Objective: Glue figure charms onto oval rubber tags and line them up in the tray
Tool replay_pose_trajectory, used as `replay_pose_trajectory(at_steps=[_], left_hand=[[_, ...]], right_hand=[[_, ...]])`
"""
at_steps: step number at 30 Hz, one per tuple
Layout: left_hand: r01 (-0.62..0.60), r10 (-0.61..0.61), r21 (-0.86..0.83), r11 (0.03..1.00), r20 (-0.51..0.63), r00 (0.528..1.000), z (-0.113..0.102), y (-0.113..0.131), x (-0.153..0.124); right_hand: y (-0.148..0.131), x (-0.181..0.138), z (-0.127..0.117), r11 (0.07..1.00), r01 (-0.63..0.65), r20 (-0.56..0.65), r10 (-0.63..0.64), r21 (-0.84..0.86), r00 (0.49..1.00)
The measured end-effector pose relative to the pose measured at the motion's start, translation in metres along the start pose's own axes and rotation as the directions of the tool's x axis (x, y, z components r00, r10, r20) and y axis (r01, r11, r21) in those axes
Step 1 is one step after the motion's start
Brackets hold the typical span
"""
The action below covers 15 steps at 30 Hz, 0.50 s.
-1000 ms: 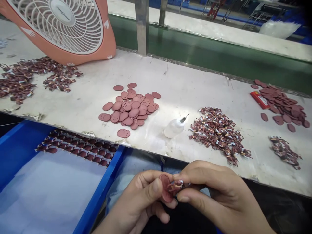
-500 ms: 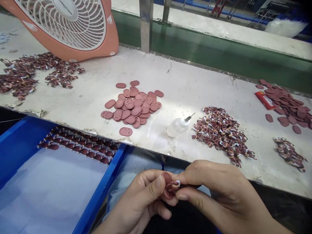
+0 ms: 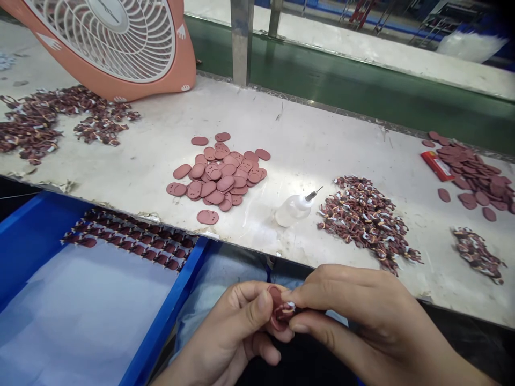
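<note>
Below the table's front edge, my left hand (image 3: pixel 241 324) pinches a reddish-brown oval base (image 3: pixel 274 293) between thumb and fingers. My right hand (image 3: pixel 358 311) grips a small dark brown figurine (image 3: pixel 287 309) with white and yellow bits, thumb and forefinger closed on it. The figurine lies against the face of the base; the exact contact is hidden by my fingers. Beyond my hands stands a clear squeeze bottle (image 3: pixel 293 210) with a needle tip, tilted to the right. A heap of similar figurines (image 3: pixel 366 220) lies right of it, and a pile of oval bases (image 3: pixel 221 174) left of it.
An orange fan (image 3: pixel 161 88) stands at the back left beside more figurines (image 3: pixel 30 126). A blue drawer (image 3: pixel 161 327) at lower left holds rows of based figurines (image 3: pixel 137 249) on white paper. At right are a red box (image 3: pixel 437 166), more bases (image 3: pixel 475 174) and a small figurine cluster (image 3: pixel 477 254).
My right fingers have shifted slightly left and down, bringing the figurine a little closer against the base. My left hand has barely moved; the table things are unchanged.
</note>
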<state>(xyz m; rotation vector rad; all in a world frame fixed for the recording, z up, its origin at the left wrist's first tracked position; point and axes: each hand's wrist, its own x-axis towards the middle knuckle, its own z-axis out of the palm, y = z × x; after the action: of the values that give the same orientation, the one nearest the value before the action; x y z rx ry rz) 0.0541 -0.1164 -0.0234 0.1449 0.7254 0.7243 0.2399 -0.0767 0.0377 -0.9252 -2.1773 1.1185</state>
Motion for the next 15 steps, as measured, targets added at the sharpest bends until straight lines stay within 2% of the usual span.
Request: replay_pose_trajectory(at_steps=[9,12,15], left_hand=[[-0.011,0.012,0.007,1.0,-0.051,0.999,0.001,-0.001,0.0],[-0.021,0.022,0.007,1.0,-0.077,0.997,0.005,0.002,-0.004],[-0.028,0.029,0.022,0.999,-0.055,0.998,0.012,0.007,-0.012]], right_hand=[[0.0,0.001,0.005,0.998,0.037,0.013,-0.036,-0.046,0.999],[-0.001,-0.001,0.005,0.995,0.084,0.001,-0.084,-0.062,0.996],[-0.003,-0.007,0.008,0.991,0.106,-0.007,-0.107,-0.085,0.994]])
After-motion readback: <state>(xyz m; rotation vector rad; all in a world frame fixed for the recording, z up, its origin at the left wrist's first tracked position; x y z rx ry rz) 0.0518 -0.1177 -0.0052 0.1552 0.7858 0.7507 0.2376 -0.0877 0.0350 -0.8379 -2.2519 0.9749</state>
